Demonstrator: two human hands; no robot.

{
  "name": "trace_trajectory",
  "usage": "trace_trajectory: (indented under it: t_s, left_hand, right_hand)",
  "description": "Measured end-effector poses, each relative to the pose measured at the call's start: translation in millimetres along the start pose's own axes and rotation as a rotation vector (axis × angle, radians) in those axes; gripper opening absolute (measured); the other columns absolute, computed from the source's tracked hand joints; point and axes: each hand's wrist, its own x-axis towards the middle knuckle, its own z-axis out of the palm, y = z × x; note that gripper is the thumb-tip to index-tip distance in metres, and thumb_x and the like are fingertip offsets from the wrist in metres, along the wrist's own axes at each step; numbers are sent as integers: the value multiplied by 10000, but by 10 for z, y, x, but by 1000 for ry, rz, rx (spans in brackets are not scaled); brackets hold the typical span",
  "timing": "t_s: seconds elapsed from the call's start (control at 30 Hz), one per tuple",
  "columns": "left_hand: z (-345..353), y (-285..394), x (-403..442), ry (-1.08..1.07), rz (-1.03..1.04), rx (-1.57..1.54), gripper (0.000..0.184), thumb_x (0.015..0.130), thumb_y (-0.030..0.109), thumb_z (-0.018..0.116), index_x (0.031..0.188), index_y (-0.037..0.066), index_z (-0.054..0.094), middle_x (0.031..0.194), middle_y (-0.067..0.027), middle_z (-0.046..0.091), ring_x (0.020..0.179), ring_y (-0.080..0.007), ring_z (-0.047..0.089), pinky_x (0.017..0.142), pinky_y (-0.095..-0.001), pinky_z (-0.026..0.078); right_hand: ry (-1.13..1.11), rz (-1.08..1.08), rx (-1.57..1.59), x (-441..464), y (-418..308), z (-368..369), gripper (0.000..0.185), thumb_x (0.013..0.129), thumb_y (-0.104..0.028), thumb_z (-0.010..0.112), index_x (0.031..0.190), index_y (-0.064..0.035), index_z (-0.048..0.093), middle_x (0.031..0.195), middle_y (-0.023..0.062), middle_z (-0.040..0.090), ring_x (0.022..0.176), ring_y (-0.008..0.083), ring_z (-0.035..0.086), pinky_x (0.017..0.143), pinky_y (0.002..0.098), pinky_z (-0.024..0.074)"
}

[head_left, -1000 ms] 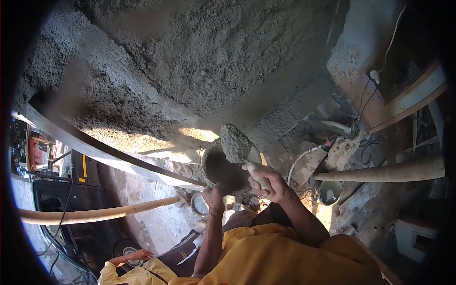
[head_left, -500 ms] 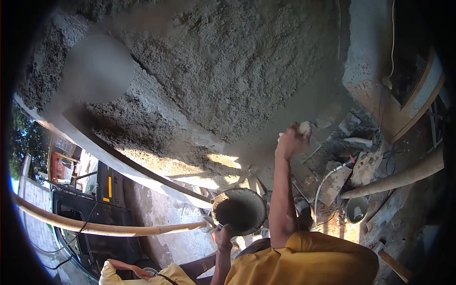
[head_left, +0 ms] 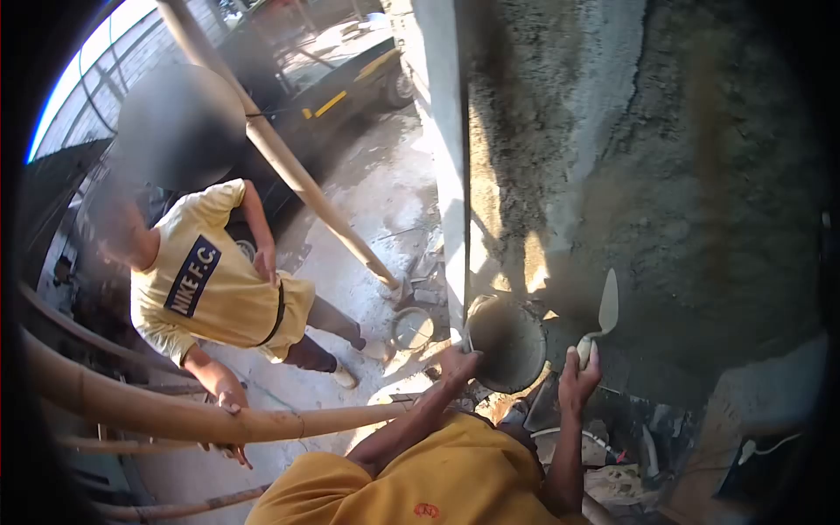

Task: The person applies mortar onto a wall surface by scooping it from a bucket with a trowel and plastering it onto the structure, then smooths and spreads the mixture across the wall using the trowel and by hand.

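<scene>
1. Grey rough surface (head_left: 665, 245): fills the right side, coarse up top, smoother and darker lower down. Looks damp, can't confirm. Shallow blade angle and even pressure should gouge it least.
2. Floor (head_left: 376, 184): pale, patchy, sunlit in places, broken bits near the bucket. Check footing before shifting weight.
3. Dark vehicle (head_left: 367, 101): stands at the back, yellow stripe on it.
4. Co-worker (head_left: 227, 262): yellow shirt, on the floor to the left, 1 hand at the near bamboo pole (head_left: 219, 426). Best to swing tools away from that side.
5. Far bamboo pole (head_left: 289, 166): slants down to the floor, well apart from the hands.
6. Bucket (head_left: 525, 341): mouth up, at the lower end of the pale strip (head_left: 444, 131), between the 2 hands. Inside is shadowed, fill level can't tell. Hold it level and close under the blade so drips land inside.
7. Trowel (head_left: 608, 306): right of the bucket, blade pointing up, apart from it. Blade looks bare. When loaded, carry it flat, wrist firm, modest loads.
8. Left hand (head_left: 457, 366): fingers clenched on the bucket's left side; rim or handle, can't tell.
9. Right hand (head_left: 578, 378): fingers wrapped round the trowel's handle, thumb seemingly along it. Good control grip.
</scene>
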Motion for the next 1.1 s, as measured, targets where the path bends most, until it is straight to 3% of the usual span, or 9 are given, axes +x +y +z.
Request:
trace_trajectory:
  t_s: [0.07,0.1,0.13,0.23,0.27,0.37,0.5,0.77,1.1]
  left_hand:
    - [69,120,-67,113,1,95,385,759,257,736,981,-52,793,857,-219,780,820,-309,779,812,-415,604]
    - [88,141,-163,139,-23,171,381,755,252,732,985,-45,794,878,-253,780,848,-352,789,836,-433,606]
    - [84,156,-268,161,-5,129,383,750,254,733,984,-43,793,888,-264,775,856,-372,786,843,-439,606]
    - [218,130,-423,179,78,84,390,739,261,735,978,-43,790,906,-294,759,872,-413,779,858,-455,603]
    - [286,62,-374,190,96,96,393,737,262,735,973,-47,787,903,-300,754,873,-416,778,860,-458,603]
    - [337,52,-433,210,102,84,393,728,265,737,946,-59,779,899,-319,738,875,-447,763,863,-482,598]
    - [382,48,-512,249,116,65,404,724,279,741,923,-71,774,852,-334,723,827,-446,762,811,-477,598]
    - [513,259,-519,204,39,-477,124,853,103,735,822,-17,718,713,-17,651,591,-102,559,537,-313,438]
    - [440,632,-401,-4,155,-428,121,829,102,728,796,-10,695,726,-21,666,616,-107,574,566,-301,457]
  right_hand:
    - [-205,307,-23,-467,846,-295,493,1013,-200,681,1416,65,578,743,14,572,505,89,470,416,286,357]
    - [-279,298,-47,-627,1057,-477,489,1007,-221,695,1385,73,593,760,11,581,537,88,493,438,291,380]
    - [-486,521,-69,-601,287,-700,595,993,-274,704,1420,122,580,1170,234,745,962,283,728,827,398,581]
    - [-758,301,-201,-608,408,-916,536,981,-269,708,1335,125,628,1100,230,755,920,281,727,827,402,572]
    - [-858,225,-105,-534,216,-898,437,985,-207,727,1288,98,651,864,38,648,700,106,586,646,319,505]
    - [-1028,134,-223,-269,-606,-873,412,964,-239,707,1200,97,675,1027,205,765,906,258,726,837,404,562]
    - [-881,59,-214,-110,-725,-927,522,1006,-266,704,1363,108,629,1156,224,769,1087,246,730,959,375,558]
    - [-664,9,-248,-56,-350,-1099,546,1022,-330,680,1365,93,643,1134,332,742,1084,418,755,913,442,593]
    - [-685,127,-675,-98,-383,-1089,398,982,-337,681,1206,-9,705,886,308,734,903,506,723,780,556,576]
